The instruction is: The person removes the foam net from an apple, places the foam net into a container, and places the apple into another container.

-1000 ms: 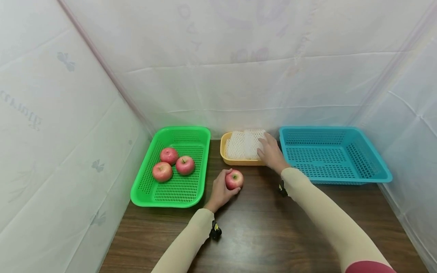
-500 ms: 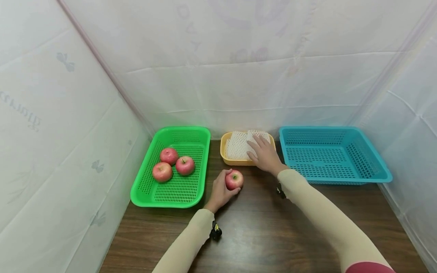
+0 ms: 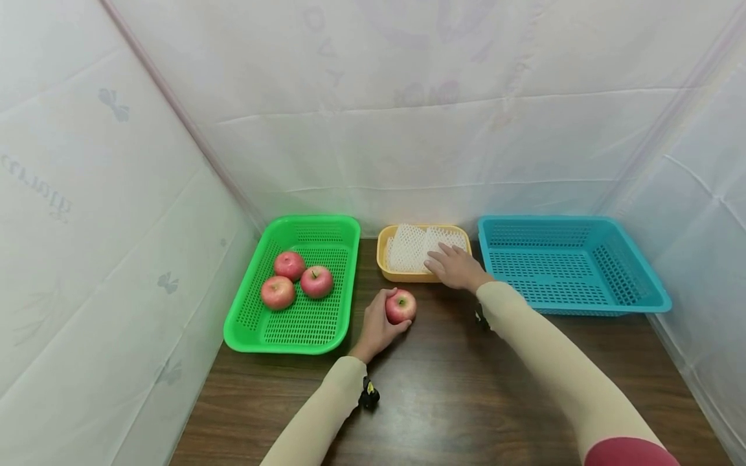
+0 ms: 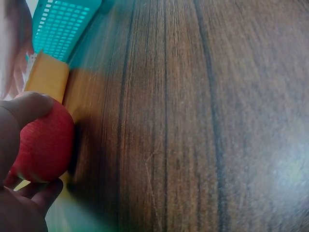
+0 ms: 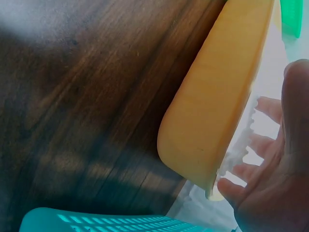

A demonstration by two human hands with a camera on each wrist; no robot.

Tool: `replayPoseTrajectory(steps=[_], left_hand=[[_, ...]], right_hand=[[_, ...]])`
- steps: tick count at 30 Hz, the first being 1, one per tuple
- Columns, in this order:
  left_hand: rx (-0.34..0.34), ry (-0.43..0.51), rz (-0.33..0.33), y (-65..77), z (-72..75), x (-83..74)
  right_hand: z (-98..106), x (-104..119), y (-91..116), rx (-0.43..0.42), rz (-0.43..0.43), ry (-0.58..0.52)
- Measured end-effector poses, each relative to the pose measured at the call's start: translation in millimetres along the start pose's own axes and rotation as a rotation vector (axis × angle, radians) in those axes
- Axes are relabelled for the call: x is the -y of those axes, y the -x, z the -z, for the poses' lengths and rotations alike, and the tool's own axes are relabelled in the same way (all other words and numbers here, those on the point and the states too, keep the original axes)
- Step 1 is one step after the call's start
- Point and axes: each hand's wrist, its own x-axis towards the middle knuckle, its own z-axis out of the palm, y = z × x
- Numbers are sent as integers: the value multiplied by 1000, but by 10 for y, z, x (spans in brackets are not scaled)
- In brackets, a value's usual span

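On the brown table my left hand (image 3: 377, 327) grips a red apple (image 3: 402, 306), fingers behind it and thumb at its near side. The left wrist view also shows the thumb curled over the apple (image 4: 48, 140). Just behind it stands a small yellow basket (image 3: 408, 278) holding white foam fruit nets (image 3: 409, 246). My right hand (image 3: 457, 266) lies over the basket's front right part, fingers spread and fairly straight on the nets. In the right wrist view its fingertips meet a net's edge, and the thumb (image 5: 297, 101) stands apart from them.
To the left is a green basket (image 3: 291, 348) with several apples, among them a red one (image 3: 316, 282). A blue basket (image 3: 574, 294) stands right of the yellow one. White sheeting (image 3: 373, 149) walls off the back and both sides.
My right hand has moved from the yellow basket's right end leftward onto the nets, then slightly back toward me. The right net has shifted a little. The left hand and its apple stay put.
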Motion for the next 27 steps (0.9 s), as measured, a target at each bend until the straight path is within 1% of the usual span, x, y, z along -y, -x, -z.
replayPoseTrajectory(steps=[4, 8, 12, 15, 19, 25, 27], left_hand=[[-12, -1, -25, 1, -4, 5], [-10, 0, -30, 4, -3, 2], [0, 5, -10, -1, 8, -15], [22, -24, 17, -1, 18, -47], [81, -132, 55, -35, 51, -150], [157, -331, 60, -186, 128, -378], [186, -391, 74, -230, 144, -429]], right_hand=[[12, -12, 3, 27, -6, -58], [16, -7, 10, 49, -20, -87], [3, -4, 4, 48, -25, -96], [-14, -6, 6, 48, -29, -95], [-31, -17, 17, 53, -37, -95], [-18, -13, 6, 26, -15, -74], [-19, -10, 3, 27, -15, -81]])
